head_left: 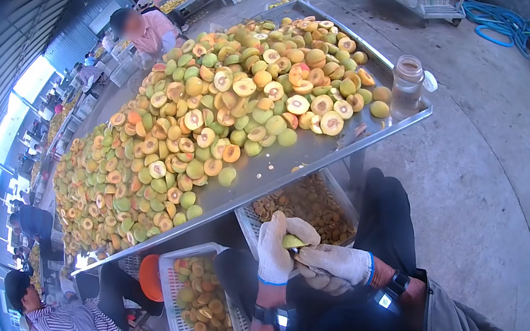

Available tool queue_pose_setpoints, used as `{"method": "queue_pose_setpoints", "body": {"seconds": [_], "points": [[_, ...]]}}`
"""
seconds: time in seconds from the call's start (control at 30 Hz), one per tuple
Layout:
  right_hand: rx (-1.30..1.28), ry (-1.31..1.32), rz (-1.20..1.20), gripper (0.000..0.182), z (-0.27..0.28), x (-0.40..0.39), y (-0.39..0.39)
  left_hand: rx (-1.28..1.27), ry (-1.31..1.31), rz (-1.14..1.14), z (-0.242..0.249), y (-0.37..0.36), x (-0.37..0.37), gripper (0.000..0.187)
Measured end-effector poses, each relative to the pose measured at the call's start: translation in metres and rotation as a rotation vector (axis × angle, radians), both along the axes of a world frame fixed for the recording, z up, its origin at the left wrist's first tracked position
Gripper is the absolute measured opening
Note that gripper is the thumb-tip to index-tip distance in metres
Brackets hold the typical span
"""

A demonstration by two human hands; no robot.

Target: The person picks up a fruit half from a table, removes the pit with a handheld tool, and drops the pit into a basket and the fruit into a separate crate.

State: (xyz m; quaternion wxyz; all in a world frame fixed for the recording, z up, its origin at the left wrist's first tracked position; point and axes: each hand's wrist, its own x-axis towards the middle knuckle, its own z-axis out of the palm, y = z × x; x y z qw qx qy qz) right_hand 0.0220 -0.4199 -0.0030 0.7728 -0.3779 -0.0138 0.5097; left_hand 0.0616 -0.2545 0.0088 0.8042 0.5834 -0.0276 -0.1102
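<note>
White work gloves cover both my hands. My left hand [275,247] is closed around a green peach piece [292,242], held above a crate of pits and scraps. Touching or almost touching that piece, my right hand [336,263] has its fingers curled together; whatever they grip is hidden by the glove. Beneath the hands is the white plastic crate [243,215] with brown pits and scraps [307,205] in it. In front of me, a metal table [256,177] bears a large heap of halved peaches [217,114], green, yellow and orange, many with cut faces up.
A clear jar [406,88] stands at the table's right corner. Below the table edge are a white crate of peach halves [205,304] and an orange bucket [151,278]. Other people [150,32] sit around the tables. A blue hose [499,24] lies on the concrete floor.
</note>
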Motion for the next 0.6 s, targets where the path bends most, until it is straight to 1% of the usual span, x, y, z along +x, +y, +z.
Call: {"method": "queue_pose_setpoints", "body": {"seconds": [0.07, 0.13, 0.17, 0.2, 0.23, 0.27, 0.3, 0.37, 0.4, 0.43, 0.47, 0.53, 0.57, 0.6], "points": [[0.031, -0.017, 0.038, 0.045, -0.002, 0.001, -0.001, -0.059, -0.067, -0.045, -0.002, 0.000, -0.002, 0.062], [-0.071, -0.009, 0.043, 0.044, 0.000, 0.003, -0.002, -0.054, -0.078, -0.082, 0.001, 0.002, -0.001, 0.061], [-0.070, -0.009, 0.045, 0.044, 0.002, 0.004, -0.002, -0.048, -0.089, -0.122, 0.003, 0.003, -0.001, 0.061], [-0.164, -0.099, 0.052, 0.044, 0.003, 0.005, -0.003, -0.048, -0.089, -0.121, 0.004, 0.005, -0.001, 0.061], [-0.258, -0.189, 0.059, 0.044, 0.005, 0.006, -0.004, 0.026, -0.065, -0.141, 0.004, 0.007, -0.001, 0.060], [-0.259, -0.190, 0.060, 0.044, 0.004, 0.008, -0.006, 0.101, -0.042, -0.160, 0.005, 0.008, -0.001, 0.060], [-0.238, -0.165, 0.066, 0.045, 0.003, 0.008, -0.008, 0.101, -0.041, -0.158, 0.002, 0.006, -0.001, 0.060], [-0.218, -0.140, 0.069, 0.046, -0.002, 0.009, -0.008, 0.180, -0.093, 0.007, -0.008, 0.000, 0.000, 0.065], [-0.264, -0.198, 0.071, 0.046, -0.005, 0.011, -0.006, 0.178, -0.093, 0.005, -0.010, 0.000, 0.000, 0.065], [-0.311, -0.255, 0.075, 0.045, -0.006, 0.012, -0.005, 0.202, 0.010, 0.052, -0.011, 0.000, 0.000, 0.065], [-0.312, -0.255, 0.073, 0.045, -0.005, 0.012, -0.004, 0.227, 0.111, 0.098, -0.012, 0.001, 0.000, 0.065], [-0.545, -0.369, 0.050, 0.048, 0.003, 0.016, -0.002, 0.240, 0.127, 0.098, -0.023, 0.003, 0.004, 0.065], [-0.543, -0.369, 0.056, 0.048, 0.001, 0.017, 0.000, 0.254, 0.150, 0.106, -0.029, 0.005, 0.004, 0.066], [-0.617, -0.420, 0.059, 0.051, -0.003, 0.018, 0.001, 0.256, 0.154, 0.109, -0.034, 0.007, 0.004, 0.066]]}}
